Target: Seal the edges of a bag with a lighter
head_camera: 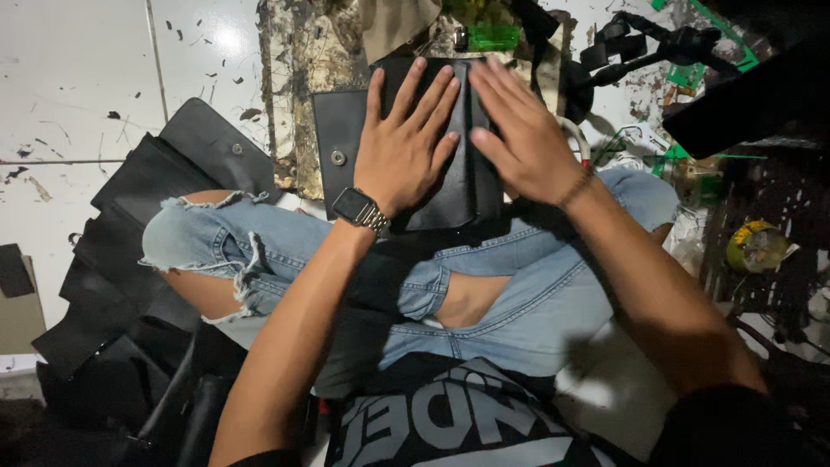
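Note:
A black leather piece [339, 130] with a metal snap lies on a worn stone slab in front of my crossed legs. My left hand [402, 143], with a square wristwatch on the wrist, presses flat on it with fingers spread. My right hand [519, 130], a thin bracelet at the wrist, lies flat beside it on the right part of the leather, where a fold or raised edge runs between the two hands. Neither hand grips anything.
A stack of black leather pieces [130, 242] lies on the white tiled floor at left. A green lighter [491, 36] sits beyond the slab. Black tools and a dark object [735, 95] lie at upper right, a yellowish tin [754, 246] at right.

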